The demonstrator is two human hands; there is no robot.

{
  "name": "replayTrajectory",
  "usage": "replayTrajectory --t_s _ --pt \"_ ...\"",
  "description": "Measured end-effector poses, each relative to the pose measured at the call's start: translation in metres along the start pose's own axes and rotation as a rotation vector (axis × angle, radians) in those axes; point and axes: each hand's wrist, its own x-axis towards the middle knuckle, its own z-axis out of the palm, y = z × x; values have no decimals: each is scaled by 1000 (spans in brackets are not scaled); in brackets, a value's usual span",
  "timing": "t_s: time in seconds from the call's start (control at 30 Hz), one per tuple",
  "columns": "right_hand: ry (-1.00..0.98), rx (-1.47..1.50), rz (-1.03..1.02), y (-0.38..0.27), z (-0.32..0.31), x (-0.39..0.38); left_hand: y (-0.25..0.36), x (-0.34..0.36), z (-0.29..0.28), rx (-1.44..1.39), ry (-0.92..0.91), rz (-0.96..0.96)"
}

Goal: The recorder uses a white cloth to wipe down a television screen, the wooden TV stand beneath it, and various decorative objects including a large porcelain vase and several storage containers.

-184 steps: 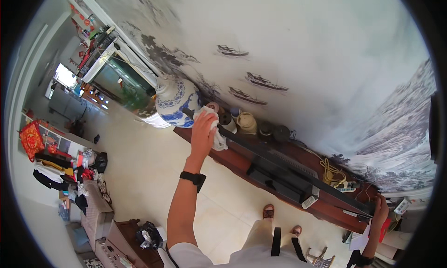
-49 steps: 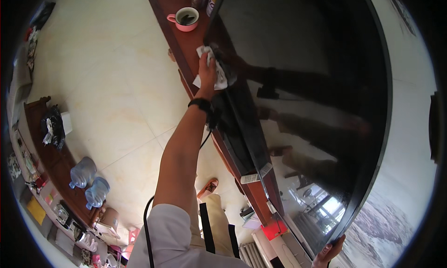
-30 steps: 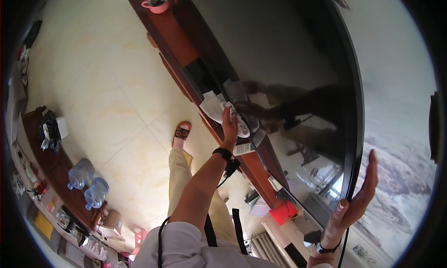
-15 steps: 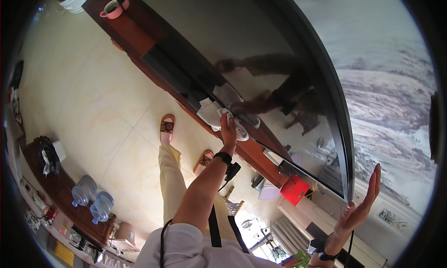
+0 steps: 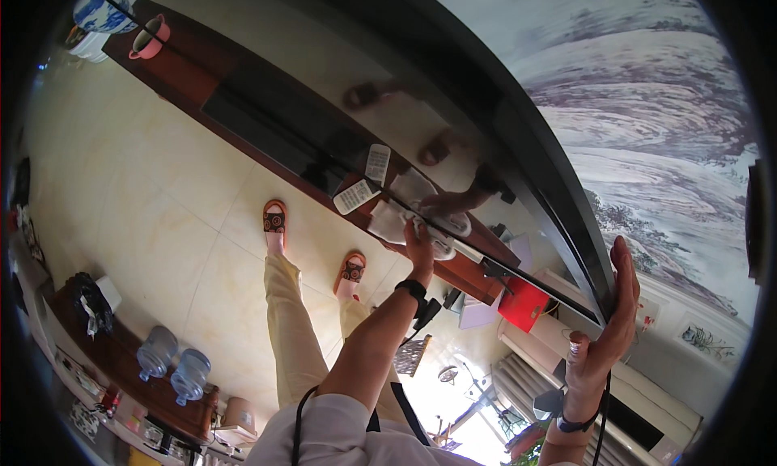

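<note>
Your left grip [image 5: 418,250] clasps a crumpled white cloth [image 5: 388,222] at the flat black television [image 5: 421,86]; your right grip [image 5: 600,346] spreads wide by its corner.

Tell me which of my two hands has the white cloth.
The left hand, closed on the white cloth at the lower edge of the television; the right hand is open by the television's corner and holds no cloth.

Over there on the cabinet [image 5: 184,71] a cup [image 5: 142,44] stands well left of the remote control [image 5: 356,197], both before the television [image 5: 453,102], the wall [image 5: 647,126] behind it.
</note>
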Motion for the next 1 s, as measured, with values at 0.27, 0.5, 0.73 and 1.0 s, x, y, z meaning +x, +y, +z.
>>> replayTrajectory --t_s 0.27,0.5,0.73,1.0 --pt "33 2 -16 0 -4 4 13 18 -24 -851 -428 -721" --pt "0 15 -10 -1 -16 10 88 33 -90 -1180 -1045 -1350" --pt "152 129 -25 -9 -28 8 291 8 -151 -752 -1228 -1026" --pt "-53 765 177 -73 11 -87 475 -25 -190 223 -1517 -308"
